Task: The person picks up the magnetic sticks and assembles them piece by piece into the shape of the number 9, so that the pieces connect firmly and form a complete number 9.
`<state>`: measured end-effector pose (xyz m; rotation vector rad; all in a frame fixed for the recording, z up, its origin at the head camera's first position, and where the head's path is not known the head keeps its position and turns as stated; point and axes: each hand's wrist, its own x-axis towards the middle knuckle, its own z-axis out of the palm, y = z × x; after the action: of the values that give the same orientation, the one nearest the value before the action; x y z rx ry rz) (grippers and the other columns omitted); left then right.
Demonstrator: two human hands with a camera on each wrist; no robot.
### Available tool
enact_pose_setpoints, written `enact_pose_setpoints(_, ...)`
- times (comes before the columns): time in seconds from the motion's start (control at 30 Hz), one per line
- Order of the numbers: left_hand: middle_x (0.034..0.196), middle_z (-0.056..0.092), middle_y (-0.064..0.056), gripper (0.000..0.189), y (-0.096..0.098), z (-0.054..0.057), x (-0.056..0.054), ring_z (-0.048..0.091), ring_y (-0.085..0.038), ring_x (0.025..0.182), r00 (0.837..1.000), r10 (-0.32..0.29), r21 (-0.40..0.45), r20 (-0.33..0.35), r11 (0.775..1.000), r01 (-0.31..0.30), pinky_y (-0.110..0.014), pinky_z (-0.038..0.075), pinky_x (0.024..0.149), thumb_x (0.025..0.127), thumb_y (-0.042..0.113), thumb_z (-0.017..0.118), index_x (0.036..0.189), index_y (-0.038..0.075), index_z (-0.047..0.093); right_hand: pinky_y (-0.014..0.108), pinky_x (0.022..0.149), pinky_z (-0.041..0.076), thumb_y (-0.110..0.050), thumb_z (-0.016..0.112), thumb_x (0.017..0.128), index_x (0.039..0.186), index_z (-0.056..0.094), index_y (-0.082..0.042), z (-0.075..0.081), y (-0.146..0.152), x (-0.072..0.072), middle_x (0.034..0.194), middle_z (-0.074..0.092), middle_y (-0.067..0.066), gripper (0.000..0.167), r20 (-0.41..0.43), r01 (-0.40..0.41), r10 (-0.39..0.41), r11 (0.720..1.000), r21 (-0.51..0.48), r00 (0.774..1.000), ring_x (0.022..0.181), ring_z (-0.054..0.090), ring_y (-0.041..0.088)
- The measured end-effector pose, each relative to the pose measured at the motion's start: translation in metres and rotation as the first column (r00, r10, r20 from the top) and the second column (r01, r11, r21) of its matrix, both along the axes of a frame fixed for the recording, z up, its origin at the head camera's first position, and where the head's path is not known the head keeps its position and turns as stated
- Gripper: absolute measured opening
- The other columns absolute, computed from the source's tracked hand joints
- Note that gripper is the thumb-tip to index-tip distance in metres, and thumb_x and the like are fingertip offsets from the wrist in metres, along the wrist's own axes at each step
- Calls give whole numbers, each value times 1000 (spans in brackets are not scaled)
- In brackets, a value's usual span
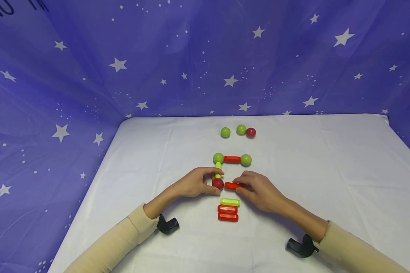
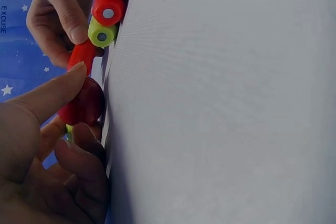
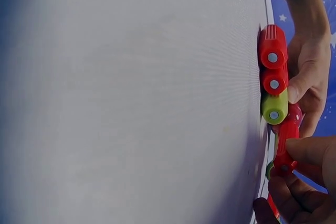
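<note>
My left hand (image 1: 195, 182) grips a dark red ball (image 1: 217, 184) between thumb and fingers. A yellow-green rod (image 1: 218, 170) runs from that ball up to a green ball (image 1: 218, 158), which a red rod (image 1: 232, 159) links to a second green ball (image 1: 246, 160). From the other side my right hand (image 1: 262, 189) pinches a red magnetic rod (image 1: 231, 186), its free end close to the dark red ball. In the right wrist view a silvery disc shows on the near end of this pinched rod (image 3: 286, 145).
Just below the hands, one yellow-green rod (image 1: 230, 202) and two red rods (image 1: 227, 217) lie side by side. Farther back sit two loose green balls (image 1: 225, 132) and a dark red one (image 1: 251, 132). A starry blue curtain (image 1: 205, 57) rises behind the white table (image 1: 321, 159).
</note>
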<state>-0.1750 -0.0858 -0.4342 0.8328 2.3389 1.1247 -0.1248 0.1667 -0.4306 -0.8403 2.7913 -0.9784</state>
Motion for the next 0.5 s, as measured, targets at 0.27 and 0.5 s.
enact_pose_setpoints(0.27,102,57,2,53,0,1,1,48,-10,61,1000,3,7,16,1000,-3,-26,40,60,81,22,84,128,14,62,33,77,49,-13,75,88,112,73,-9,-1,-2,-1,90,61,-11,25,-13,-8,8,1000,-2,1000,82,55,9)
enact_pose_setpoints(0.5,102,57,2,53,0,1,2,48,-10,61,1000,5,10,21,1000,-5,-26,39,61,81,22,84,129,14,62,34,78,49,-13,75,88,113,73,-9,-1,-2,-1,91,61,-10,25,2,9,-9,1000,-7,1000,84,56,9)
